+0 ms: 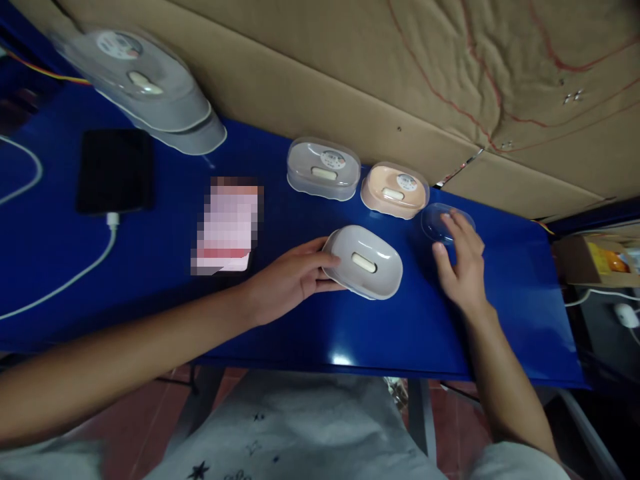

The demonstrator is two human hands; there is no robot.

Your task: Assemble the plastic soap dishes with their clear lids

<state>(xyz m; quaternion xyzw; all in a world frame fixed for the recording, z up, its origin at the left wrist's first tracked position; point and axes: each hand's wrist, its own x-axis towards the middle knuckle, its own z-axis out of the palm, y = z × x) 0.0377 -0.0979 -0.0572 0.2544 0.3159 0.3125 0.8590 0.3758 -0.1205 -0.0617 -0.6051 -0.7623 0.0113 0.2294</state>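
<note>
My left hand [305,270] grips the left end of a grey oval dish [383,257], which has a white oblong piece [364,263] in its middle and no cover on it. My right hand [463,267] has its fingers apart over a clear oval lid [434,225] on the blue table, with fingertips at the lid's surface. Behind the dish stand a grey box [300,175] and a peach box [375,193], each under a clear cover with a round label.
Stacked grey boxes [195,127] stand at the back left of the blue table [300,340]. A black device [115,170] with a white cable and a blurred-out phone [227,227] lie at left. Brown covering [325,73] rises behind; a cardboard box [580,260] is at right.
</note>
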